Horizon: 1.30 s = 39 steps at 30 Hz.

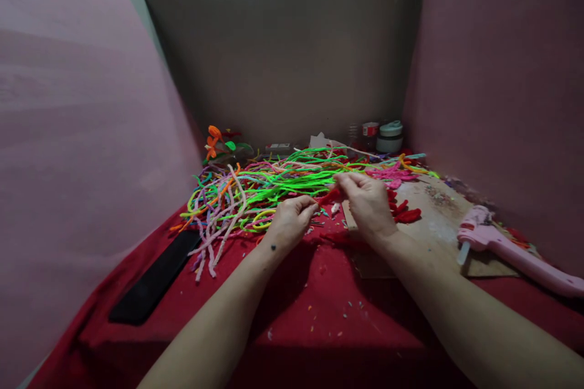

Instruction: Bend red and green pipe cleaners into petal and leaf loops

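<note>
My left hand (pixel 291 220) and my right hand (pixel 367 202) meet over the red cloth (pixel 314 310), both pinched on a short red pipe cleaner (pixel 329 196) stretched between them. Just behind the hands lies a big tangle of pipe cleaners (pixel 269 185) in green, yellow, pink, orange and lilac. Several small red pipe-cleaner pieces (pixel 406 213) lie to the right of my right hand.
A pink glue gun (pixel 511 250) rests on a brown board (pixel 438 228) at the right. A flat black bar (pixel 157 276) lies at the left. Small jars (pixel 382 135) and an orange pipe-cleaner flower (pixel 214 141) stand at the back. Cardboard walls close in on three sides.
</note>
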### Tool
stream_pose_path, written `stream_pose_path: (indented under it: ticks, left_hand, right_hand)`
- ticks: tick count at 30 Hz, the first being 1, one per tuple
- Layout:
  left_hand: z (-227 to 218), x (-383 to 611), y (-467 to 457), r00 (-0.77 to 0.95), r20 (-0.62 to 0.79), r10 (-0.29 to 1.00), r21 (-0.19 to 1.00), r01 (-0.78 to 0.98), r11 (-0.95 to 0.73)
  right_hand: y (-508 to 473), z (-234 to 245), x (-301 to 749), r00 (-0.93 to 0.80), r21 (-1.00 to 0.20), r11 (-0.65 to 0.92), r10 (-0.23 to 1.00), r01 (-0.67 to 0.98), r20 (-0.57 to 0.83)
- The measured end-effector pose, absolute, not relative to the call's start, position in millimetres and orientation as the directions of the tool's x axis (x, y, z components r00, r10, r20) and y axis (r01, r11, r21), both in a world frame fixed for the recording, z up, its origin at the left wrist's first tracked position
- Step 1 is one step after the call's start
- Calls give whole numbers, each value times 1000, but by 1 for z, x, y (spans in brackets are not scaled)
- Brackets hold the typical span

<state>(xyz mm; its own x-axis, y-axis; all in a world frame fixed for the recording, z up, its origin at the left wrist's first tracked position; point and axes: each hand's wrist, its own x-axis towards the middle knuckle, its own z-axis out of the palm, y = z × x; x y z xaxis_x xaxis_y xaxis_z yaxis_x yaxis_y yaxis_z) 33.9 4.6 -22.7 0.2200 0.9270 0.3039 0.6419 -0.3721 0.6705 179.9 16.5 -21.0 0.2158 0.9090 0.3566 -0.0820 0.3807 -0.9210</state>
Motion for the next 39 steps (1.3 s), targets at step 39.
stream_pose_path:
  ticks: [39]
  left_hand:
    - [-36,13,22,327,324,888,482,751,-452]
  right_hand:
    - [-37,-45,141,-280,-613,726,687,312,671]
